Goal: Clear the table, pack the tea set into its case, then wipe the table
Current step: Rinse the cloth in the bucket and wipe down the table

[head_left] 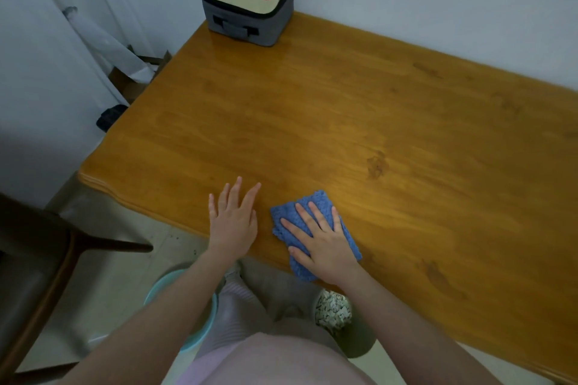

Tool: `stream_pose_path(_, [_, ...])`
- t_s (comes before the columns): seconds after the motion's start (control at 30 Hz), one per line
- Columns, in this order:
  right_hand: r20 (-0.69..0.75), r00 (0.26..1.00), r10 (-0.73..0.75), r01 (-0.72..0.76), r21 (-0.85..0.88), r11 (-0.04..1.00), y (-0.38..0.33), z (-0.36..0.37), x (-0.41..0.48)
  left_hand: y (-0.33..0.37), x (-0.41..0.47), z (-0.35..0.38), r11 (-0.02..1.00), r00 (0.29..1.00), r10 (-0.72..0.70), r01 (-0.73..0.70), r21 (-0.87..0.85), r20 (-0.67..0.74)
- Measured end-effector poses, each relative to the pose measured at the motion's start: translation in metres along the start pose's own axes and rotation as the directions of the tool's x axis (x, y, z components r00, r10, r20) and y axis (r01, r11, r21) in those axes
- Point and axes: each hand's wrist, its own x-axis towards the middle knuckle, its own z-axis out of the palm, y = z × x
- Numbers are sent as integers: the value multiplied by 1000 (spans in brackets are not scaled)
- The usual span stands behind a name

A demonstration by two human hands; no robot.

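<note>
My right hand (325,241) is lying flat on a blue cloth (283,212), with the fingers straight and spread, and it is pressing the cloth against the tabletop (344,103) near the edge closest to me. The cloth is folded, and its corners are showing around my fingers. My left hand (233,222) is resting just beside the cloth, on its left. It is also released, palm down on the bare wood, and it is holding nothing.

The tea set case (247,0) is standing well apart from both hands, far ahead of my left hand, on the far corner of the tabletop next to the wall. Its lid is closed.

Under my arms, on the floor, a teal basin (165,284) is sitting below my left forearm, and a green bin (359,341) with pale scraps inside is sitting below my right forearm.
</note>
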Motion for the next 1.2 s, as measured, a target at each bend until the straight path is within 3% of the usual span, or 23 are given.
stream_pose_path(0.07, [-1,999,38,-38,45,998,0,-4,-6,7,-7,3,998,998,55,-56,10,36])
stream_pose_path(0.13, [-7,994,106,-102,223,969,0,-16,-6,14,-11,6,993,993,115,-115,-14,0])
stream_pose_path(0.23, [-225,920,321,-218,386,896,12,-35,-5,26,-11,3,992,992,125,-125,-15,29])
stream_pose_path(0.3, [-268,860,434,-342,326,881,27,-43,-2,34,-9,1,994,990,102,-104,19,94])
stream_pose_path(0.43, [-39,852,522,-518,86,851,41,-51,7,51,-7,1,994,988,36,-51,93,152])
stream_pose_path(0.57, [-28,869,494,-490,89,867,35,-51,18,63,-6,5,991,981,10,-35,128,192])
stream_pose_path(0.7, [-44,866,499,-481,205,853,28,-55,18,65,-4,5,992,971,114,-124,32,211])
stream_pose_path(0.77, [-3,815,579,-523,427,738,33,-61,14,59,-1,-3,985,965,160,-143,-97,209])
stream_pose_path(0.87, [45,789,613,-436,744,506,42,-75,15,49,11,-23,913,952,184,-74,-402,243])
stream_pose_path(1.0, [34,808,589,-292,890,350,52,-113,36,48,50,-66,791,961,193,-31,-611,201])
stream_pose_path(1.2, [-198,822,533,-128,848,514,65,-167,75,46,113,-121,780,965,261,-188,-597,37])
